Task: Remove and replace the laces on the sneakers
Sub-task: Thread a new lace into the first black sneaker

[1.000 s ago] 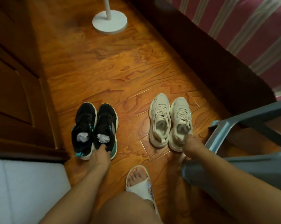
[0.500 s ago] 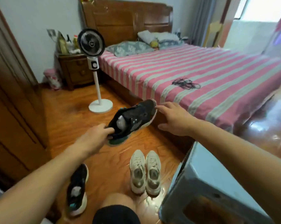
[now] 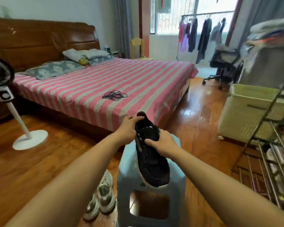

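A black sneaker (image 3: pixel 150 158) with a white sole lies lengthwise on a pale blue plastic stool (image 3: pixel 126 176), one end toward me. My left hand (image 3: pixel 129 128) grips its far end from the left. My right hand (image 3: pixel 162 142) holds its right side near the opening, thumb across the top. A loose bundle of black laces (image 3: pixel 114 95) lies on the striped bed (image 3: pixel 138 82). A pair of beige sneakers (image 3: pixel 102 197) stands on the floor left of the stool.
A white standing fan (image 3: pixel 7 97) is at the left by the bed. A metal shoe rack (image 3: pixel 272 154) and a pale green laundry basket (image 3: pixel 246 112) stand at the right. Wooden floor lies between the stool and the bed.
The black sneaker moved from mid-air down onto the stool, and both hands now hold it. My view has swung up and to the right.
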